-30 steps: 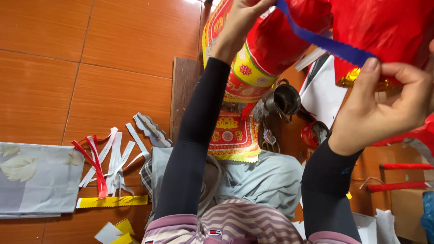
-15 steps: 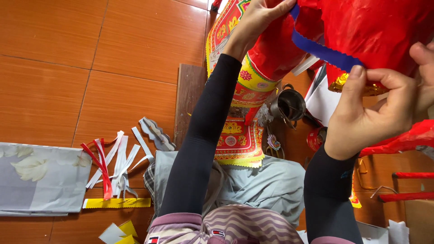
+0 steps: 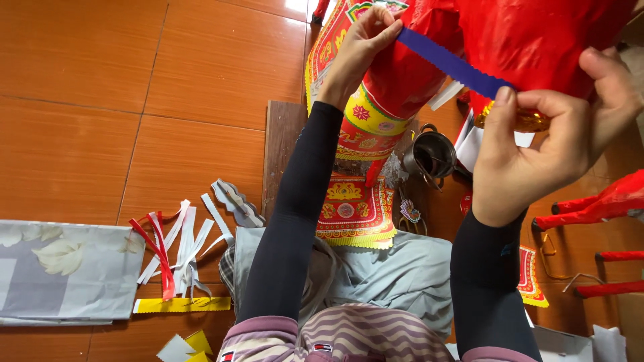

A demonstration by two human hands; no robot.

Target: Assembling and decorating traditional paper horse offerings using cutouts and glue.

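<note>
A blue paper strip (image 3: 451, 64) with a zigzag edge lies stretched across a large red paper-covered object (image 3: 530, 40) held up in front of me. My left hand (image 3: 361, 47) pinches the strip's upper left end against the red object. My right hand (image 3: 547, 144) pinches the strip's lower right end between thumb and forefinger. Both arms wear dark sleeves. Under the red object hangs a red and yellow patterned paper piece (image 3: 359, 127).
On the orange tiled floor lie white and red paper strips (image 3: 174, 248), a yellow strip (image 3: 181, 305), a grey sheet (image 3: 64, 271), a wooden board (image 3: 282, 151), a metal cup (image 3: 433, 154) and red-wrapped sticks (image 3: 597, 204) at the right.
The view has shifted a little. My left hand has slid along the strip's upper end, and my right hand has moved leftward, keeping the strip taut on the red object.
</note>
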